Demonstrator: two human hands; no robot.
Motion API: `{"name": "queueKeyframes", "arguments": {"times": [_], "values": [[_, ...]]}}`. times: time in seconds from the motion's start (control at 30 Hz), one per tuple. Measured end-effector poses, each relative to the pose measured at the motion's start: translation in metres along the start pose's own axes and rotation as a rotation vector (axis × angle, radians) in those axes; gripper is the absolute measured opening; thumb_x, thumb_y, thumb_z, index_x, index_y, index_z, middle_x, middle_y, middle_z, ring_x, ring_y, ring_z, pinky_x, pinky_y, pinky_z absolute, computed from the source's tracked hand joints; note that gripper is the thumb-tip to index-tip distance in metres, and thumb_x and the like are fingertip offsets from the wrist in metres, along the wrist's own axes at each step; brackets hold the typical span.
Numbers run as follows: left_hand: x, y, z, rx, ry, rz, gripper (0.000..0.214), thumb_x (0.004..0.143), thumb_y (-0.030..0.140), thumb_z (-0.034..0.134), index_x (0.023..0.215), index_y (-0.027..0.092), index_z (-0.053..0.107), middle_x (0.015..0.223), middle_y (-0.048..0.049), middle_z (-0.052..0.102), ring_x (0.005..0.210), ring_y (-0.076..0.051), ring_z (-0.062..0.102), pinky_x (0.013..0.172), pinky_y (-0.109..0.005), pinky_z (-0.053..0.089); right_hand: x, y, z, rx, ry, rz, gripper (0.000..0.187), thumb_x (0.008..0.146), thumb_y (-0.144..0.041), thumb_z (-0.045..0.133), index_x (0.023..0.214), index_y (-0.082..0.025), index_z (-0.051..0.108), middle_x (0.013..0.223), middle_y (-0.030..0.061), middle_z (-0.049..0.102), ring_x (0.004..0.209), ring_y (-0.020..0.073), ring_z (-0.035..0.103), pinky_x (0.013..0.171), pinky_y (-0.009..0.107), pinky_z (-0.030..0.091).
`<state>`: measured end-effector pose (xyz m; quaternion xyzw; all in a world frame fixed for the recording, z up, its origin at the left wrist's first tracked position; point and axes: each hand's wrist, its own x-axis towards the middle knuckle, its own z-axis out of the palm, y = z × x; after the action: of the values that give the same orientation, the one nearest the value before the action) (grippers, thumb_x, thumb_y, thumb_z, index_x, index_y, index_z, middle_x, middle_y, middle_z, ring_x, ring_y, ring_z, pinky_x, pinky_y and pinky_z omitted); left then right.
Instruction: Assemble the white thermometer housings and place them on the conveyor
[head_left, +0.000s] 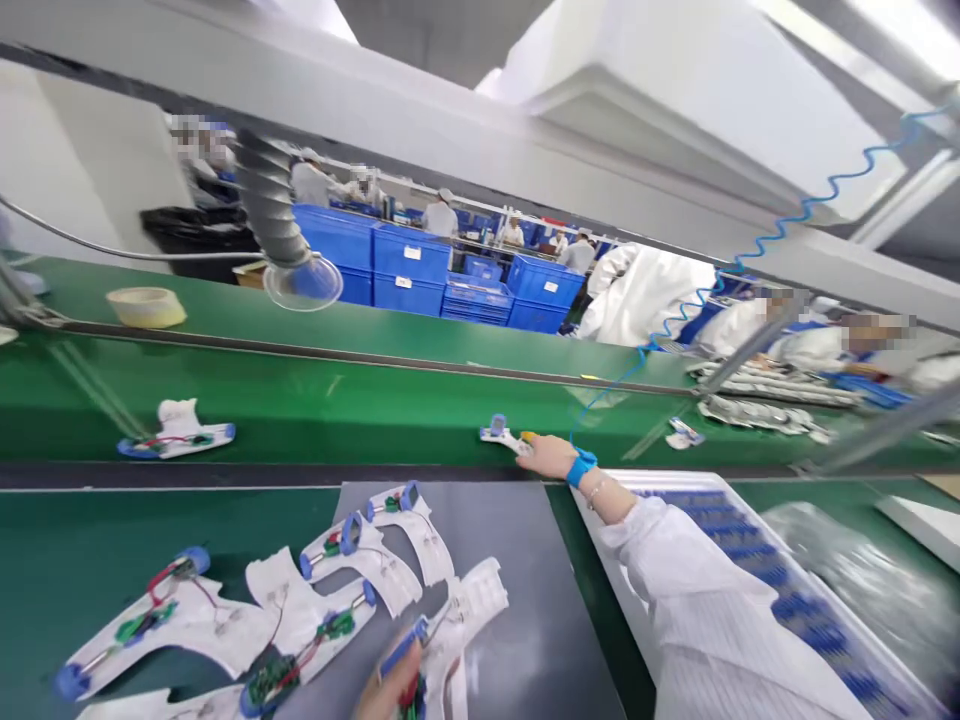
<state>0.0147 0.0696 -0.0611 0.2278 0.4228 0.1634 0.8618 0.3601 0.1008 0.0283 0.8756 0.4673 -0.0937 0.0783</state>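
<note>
My right hand [547, 457], with a blue wrist strap and yellow on a fingertip, reaches out to the green belt. Its fingers are closed on the end of a small white plastic housing [495, 432] with a blue part at its far end. At the bottom edge, my left hand [390, 688] grips a white plastic housing [472, 600] with blue edging and wires; part of this hand is cut off. To its left, several similar open housings [337, 625] lie on the bench, showing green boards and red wires.
Another open housing [180, 435] rests on the belt [360, 400] at left, and a small part [684, 433] at right. A white tray [697, 482] of blue parts lies beneath my right arm, beside a clear plastic bag [855, 570]. A coiled blue cord [765, 240] runs to my wrist.
</note>
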Motion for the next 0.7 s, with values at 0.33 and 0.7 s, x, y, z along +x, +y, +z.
{"name": "queueKeyframes", "arguments": {"times": [0.33,0.7], "values": [[-0.045,-0.002,0.028,-0.235,-0.078,-0.112,0.057,0.072,0.021,0.062,0.125,0.021,0.041,0.095,-0.0077,0.069,0.083,-0.023,0.067,0.067,-0.029,0.052,-0.144,0.011,0.011,-0.008,-0.061,-0.087,0.041,0.073,-0.056,0.055,0.079,-0.017,0.065,0.074,0.0063,0.066,0.071,0.0202,0.063,0.059,0.025,0.043],[-0.04,-0.005,0.022,-0.193,-0.239,-0.022,0.071,0.067,0.024,0.067,0.13,0.027,0.033,0.118,-0.0064,0.059,0.084,-0.021,0.065,0.071,-0.029,0.048,-0.109,0.083,-0.018,-0.047,0.008,0.286,0.024,0.087,-0.031,0.05,0.104,-0.015,0.055,0.104,0.0069,0.057,0.087,0.0157,0.057,0.075,0.033,0.05]]}}
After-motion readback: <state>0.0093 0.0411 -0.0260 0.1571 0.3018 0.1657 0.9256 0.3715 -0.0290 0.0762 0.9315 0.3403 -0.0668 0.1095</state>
